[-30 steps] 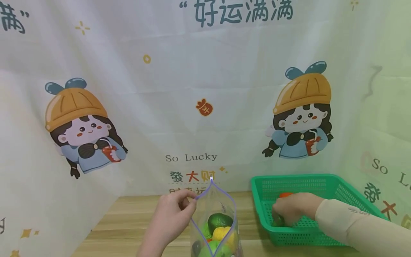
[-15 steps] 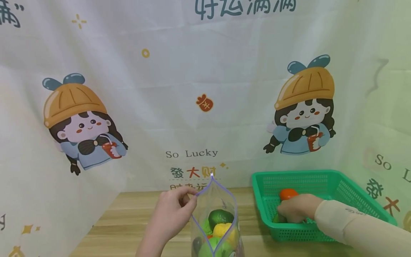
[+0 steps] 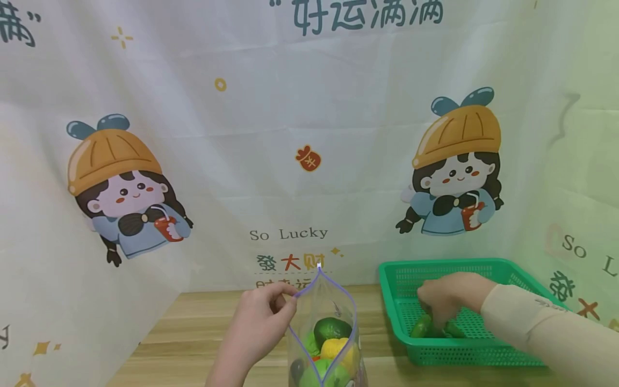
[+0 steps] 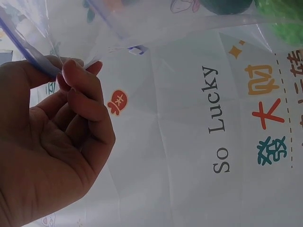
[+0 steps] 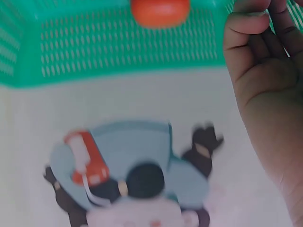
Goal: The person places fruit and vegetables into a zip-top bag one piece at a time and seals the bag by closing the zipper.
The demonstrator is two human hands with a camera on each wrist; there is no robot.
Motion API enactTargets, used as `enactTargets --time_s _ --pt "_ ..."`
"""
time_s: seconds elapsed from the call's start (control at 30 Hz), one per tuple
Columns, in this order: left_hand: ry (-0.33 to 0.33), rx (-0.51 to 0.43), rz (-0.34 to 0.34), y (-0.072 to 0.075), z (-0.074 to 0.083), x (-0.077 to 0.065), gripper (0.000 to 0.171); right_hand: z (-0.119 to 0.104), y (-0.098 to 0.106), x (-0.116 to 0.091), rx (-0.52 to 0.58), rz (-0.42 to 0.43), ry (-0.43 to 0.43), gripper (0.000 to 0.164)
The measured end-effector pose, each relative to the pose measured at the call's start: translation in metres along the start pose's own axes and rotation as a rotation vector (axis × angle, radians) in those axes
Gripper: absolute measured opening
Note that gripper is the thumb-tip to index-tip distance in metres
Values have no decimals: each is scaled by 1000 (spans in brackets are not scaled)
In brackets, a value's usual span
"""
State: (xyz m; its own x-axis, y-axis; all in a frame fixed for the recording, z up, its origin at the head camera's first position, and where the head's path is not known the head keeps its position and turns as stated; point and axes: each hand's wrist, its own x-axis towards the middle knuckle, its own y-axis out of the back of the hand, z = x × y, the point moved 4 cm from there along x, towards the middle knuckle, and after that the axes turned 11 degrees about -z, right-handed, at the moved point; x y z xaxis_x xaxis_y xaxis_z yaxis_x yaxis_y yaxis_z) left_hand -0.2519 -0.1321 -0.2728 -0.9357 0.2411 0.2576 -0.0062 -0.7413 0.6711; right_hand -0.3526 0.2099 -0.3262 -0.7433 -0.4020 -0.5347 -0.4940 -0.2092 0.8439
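Observation:
My left hand (image 3: pixel 263 322) pinches the purple-edged rim of a clear zip bag (image 3: pixel 354 309) between thumb and fingers. The bag stands with its mouth spread. Inside lie a dark green avocado-like piece (image 3: pixel 332 331), a yellow lumpy piece (image 3: pixel 336 349) and a round light green one (image 3: pixel 335 374). My right hand (image 3: pixel 447 298) reaches down into a green basket (image 3: pixel 517 274). Green elongated vegetables (image 3: pixel 422 325) show on both sides of its fingers; whether it grips one is hidden. In the right wrist view a red-orange tomato (image 5: pixel 160 13) lies in the basket, apart from the hand.
The basket stands at the right on a wooden tabletop (image 3: pixel 208 322), with the bag to its left. A printed cloth (image 3: pixel 232 177) hangs behind the table and along the sides.
My right hand has lifted slightly within the basket, its fingers pointing more steeply down, and now covers the tomato in the head view. The left hand and bag hold still.

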Motion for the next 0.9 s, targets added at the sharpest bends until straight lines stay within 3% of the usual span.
enactTargets --time_s 0.2,0.37,0.43,0.57,0.63,0.73,0.9 --pt "0 2 -6 -1 1 0 14 -15 51 -33 -14 76 139 53" --pt "6 -5 -7 -2 1 0 14 -49 100 -74 -93 207 243 34" --pt "9 -9 -6 -2 0 -1 14 -65 117 -94 -106 293 292 24" --pt "8 -10 -6 0 0 -1 14 -97 143 -134 -129 504 424 23" --pt "3 -7 -3 0 1 0 14 -113 150 -148 -142 596 474 24" --pt "-1 -3 -1 2 1 0 13 -137 152 -154 -110 674 469 26" --pt "-2 1 3 2 1 -2 13 -165 134 -127 98 576 340 34"
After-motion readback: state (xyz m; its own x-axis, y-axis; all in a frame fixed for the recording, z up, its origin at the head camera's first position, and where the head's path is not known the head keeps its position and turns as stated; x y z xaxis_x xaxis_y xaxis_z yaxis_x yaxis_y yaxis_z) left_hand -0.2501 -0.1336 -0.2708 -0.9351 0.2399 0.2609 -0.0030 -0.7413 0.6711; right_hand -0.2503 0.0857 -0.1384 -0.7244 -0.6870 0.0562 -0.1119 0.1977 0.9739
